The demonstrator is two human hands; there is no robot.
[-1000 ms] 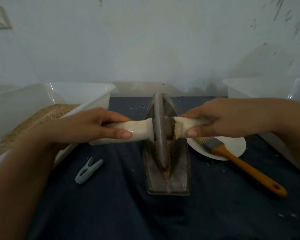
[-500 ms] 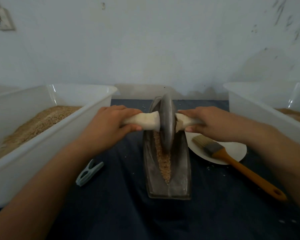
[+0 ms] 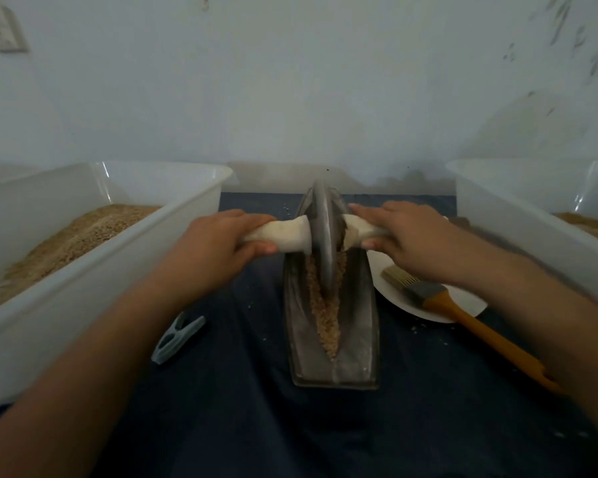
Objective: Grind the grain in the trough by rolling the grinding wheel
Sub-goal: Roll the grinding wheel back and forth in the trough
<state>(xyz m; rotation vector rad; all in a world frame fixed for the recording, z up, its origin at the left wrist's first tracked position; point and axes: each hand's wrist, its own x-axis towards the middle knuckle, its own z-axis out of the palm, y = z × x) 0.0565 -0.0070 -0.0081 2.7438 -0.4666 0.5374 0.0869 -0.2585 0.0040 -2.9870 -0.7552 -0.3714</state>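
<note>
While both hands hold the pale axle handle, the grinding wheel (image 3: pixel 323 241) stands upright in the far half of the metal trough (image 3: pixel 332 339), its rim sunk into the grain (image 3: pixel 325 315) that lies in a narrow ridge along the groove toward the near end. The left hand (image 3: pixel 218 243) has its grip wrapped round the left handle (image 3: pixel 278 234), fingers over the top and thumb underneath; the right hand (image 3: pixel 408 236) grips the right stub close against the wheel. This looks like the middle of a grinding stroke, with the wheel near the far turn of its travel. Much of the grain in the near half appears coarse, so the grinding seems well short of done. The next move probably calls for drawing the wheel toward the body with even downward pressure from both hands, keeping it vertical so it stays in the groove and does not push grain over the sides. Beside the trough on the dark desk (image 3: pixel 221 426) lie a clothes peg (image 3: pixel 176 336) on the left and a brush (image 3: pixel 463 315) partly resting on a white plate (image 3: pixel 394 298) on the right; tubs of grain (image 3: pixel 83 263) flank the work.
</note>
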